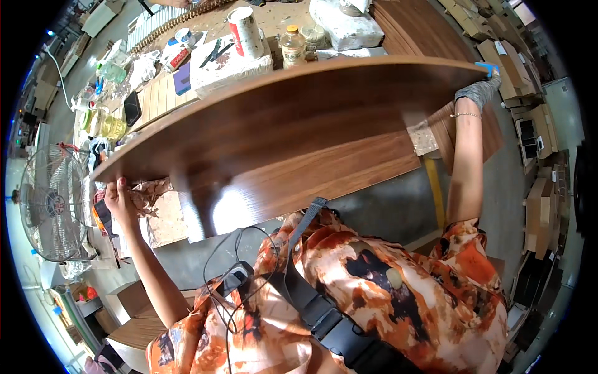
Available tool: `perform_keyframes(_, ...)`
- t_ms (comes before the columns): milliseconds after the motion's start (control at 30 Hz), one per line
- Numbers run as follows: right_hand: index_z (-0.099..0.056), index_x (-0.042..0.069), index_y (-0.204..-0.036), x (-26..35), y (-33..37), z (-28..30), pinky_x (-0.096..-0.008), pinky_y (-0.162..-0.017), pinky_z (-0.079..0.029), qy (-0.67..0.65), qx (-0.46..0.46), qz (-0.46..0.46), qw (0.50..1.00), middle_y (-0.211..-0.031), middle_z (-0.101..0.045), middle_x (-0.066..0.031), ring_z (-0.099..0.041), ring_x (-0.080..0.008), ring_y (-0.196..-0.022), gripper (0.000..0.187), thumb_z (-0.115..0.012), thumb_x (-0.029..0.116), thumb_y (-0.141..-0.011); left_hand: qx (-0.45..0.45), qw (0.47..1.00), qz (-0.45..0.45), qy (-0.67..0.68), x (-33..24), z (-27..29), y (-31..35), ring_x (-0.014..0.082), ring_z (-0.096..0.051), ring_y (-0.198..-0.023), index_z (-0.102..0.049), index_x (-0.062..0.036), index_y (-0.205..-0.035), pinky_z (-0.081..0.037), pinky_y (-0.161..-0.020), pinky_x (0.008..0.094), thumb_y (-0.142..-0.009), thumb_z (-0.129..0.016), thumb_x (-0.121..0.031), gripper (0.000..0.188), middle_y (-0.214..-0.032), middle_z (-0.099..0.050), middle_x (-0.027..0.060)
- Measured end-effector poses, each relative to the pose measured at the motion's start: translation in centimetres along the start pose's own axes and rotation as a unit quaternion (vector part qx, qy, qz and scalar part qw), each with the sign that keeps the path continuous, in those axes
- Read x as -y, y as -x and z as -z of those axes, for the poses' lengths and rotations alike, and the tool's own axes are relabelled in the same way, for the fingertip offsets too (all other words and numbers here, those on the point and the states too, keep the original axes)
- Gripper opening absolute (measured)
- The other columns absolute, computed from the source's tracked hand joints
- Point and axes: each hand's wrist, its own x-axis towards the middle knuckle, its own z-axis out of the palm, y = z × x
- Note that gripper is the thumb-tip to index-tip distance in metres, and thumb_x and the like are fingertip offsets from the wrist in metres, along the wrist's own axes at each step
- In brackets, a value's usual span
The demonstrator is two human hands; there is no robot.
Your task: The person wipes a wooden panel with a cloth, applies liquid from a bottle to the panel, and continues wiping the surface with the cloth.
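Arms spread, my left hand (pixel 118 196) and gloved right hand (pixel 481 93) grip opposite ends of one board (pixel 299 103); below the board are the counter (pixel 275 17) and one lower board (pixel 339 173), beyond it one orange-capped bottle (pixel 292 47).

– Any writing to find on the counter (pixel 213 23)?
– On the red-and-white packet (pixel 177 57), pale lettering; on the white can (pixel 248 37), red print. Too blurred for sure reading.
– And farther away?
– On the cardboard box (pixel 509 68) at right, a white label (pixel 500 48); on the hub of the fan (pixel 55 201), a reddish mark. Also impossible to read.
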Motion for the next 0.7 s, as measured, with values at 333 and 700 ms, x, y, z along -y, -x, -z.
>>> perform_keyframes(333, -0.057, 0.016, -0.092, 1.9, 4.7, -0.2, -0.0307, -0.048, -0.039, -0.021, 0.047, -0.135, 0.99, -0.074, -0.053, -0.0022, -0.045, -0.016, -0.053, 0.033, -0.05, 0.048, -0.094, -0.028, 0.997, -0.038, -0.054, 1.9, 3.4, 4.1, 0.0113, -0.058, -0.083, -0.065, 0.0046, -0.103, -0.046, -0.076, 0.0267, -0.108, -0.051, -0.027, 0.035, -0.091, -0.066, 0.0036)
perform_keyframes(700, -0.053, 0.015, -0.095, 2.7, 14.8, 6.5, -0.036, -0.051, -0.042, -0.069, 0.077, -0.162, 0.981, -0.06, -0.046, -0.0041, -0.042, -0.0191, -0.047, 0.048, -0.042, 0.061, -0.098, -0.2, 0.923, 0.244, 0.219, -0.3, 4.1, 14.6, 0.0244, -0.057, -0.123, -0.048, -0.0015, -0.144, -0.042, -0.108, 0.0395, -0.104, -0.045, -0.048, 0.062, -0.136, -0.059, 0.0111)
